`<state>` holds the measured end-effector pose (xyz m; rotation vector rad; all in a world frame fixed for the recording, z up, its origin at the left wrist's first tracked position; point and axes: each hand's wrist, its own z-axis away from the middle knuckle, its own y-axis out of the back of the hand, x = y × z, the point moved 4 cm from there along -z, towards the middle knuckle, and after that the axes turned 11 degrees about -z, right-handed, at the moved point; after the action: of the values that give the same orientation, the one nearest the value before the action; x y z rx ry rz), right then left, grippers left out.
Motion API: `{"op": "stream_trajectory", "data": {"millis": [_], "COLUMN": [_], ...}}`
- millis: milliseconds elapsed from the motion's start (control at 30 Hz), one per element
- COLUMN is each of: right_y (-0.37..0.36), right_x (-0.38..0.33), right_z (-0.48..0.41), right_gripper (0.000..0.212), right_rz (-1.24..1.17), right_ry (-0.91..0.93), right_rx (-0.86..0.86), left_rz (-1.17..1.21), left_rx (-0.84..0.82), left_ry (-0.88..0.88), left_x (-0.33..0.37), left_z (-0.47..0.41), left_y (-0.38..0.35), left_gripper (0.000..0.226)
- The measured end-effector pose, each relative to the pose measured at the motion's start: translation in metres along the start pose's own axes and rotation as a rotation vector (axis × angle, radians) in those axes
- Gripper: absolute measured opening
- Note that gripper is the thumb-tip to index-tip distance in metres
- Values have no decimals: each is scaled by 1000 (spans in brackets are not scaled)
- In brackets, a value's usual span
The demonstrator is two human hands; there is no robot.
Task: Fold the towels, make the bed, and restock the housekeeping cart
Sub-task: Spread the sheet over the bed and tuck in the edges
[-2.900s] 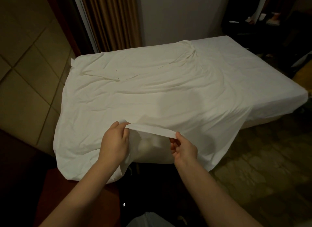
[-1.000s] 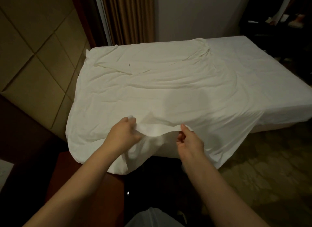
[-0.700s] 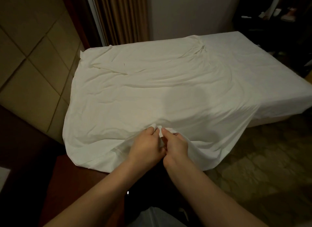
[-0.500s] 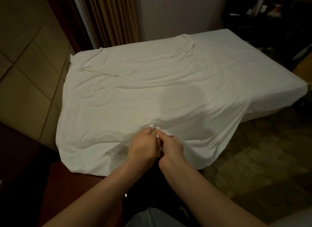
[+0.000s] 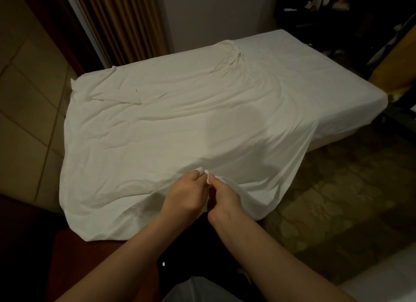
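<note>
A white, wrinkled sheet lies spread over the bed, hanging loose over the near edge and the near right corner. The far right part of the mattress is covered smoothly. My left hand and my right hand sit side by side at the near edge of the bed. Each pinches the sheet's hem, gathered into a small bunch between the fingertips.
A padded tan headboard wall runs along the left. Brown curtains hang behind the bed. A dark red-brown piece of furniture stands at the near left. Patterned carpet lies to the right, with dark furniture at the back right.
My hands, which held the hem stretched apart, have come together at the bed's near edge, bunching the hem between them. The lifted fold has dropped flat.
</note>
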<state>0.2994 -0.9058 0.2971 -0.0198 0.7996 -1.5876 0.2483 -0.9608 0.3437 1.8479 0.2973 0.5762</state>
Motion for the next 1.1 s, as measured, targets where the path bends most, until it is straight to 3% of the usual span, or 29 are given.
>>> {"op": "stream_trajectory", "data": {"millis": [67, 200, 333, 500, 700, 967, 1100], "right_y": [-2, -8, -12, -17, -23, -12, -16], "right_x": [5, 3, -6, -12, -33, -52, -55], "right_z": [0, 6, 9, 10, 6, -12, -3], "right_gripper": [13, 21, 33, 34, 29, 19, 14], "right_rz": [-4, -59, -186, -326, -481, -464, -427], "right_ry": [-20, -59, -146, -197, -107, -5, 5], "right_rx": [0, -13, -36, -11, 15, 50, 27], "left_rz": [8, 81, 82, -2, -57, -106, -126], "left_rx": [-6, 71, 31, 1, 65, 154, 174], "left_ry": [26, 26, -2, 11, 82, 119, 148], "left_x": [-2, -4, -3, -5, -13, -28, -39], "left_z": [-2, -4, -8, -22, -38, -50, -54], "left_y": [-3, 4, 8, 23, 44, 66, 78], "left_gripper": [21, 32, 34, 36, 53, 61, 50]}}
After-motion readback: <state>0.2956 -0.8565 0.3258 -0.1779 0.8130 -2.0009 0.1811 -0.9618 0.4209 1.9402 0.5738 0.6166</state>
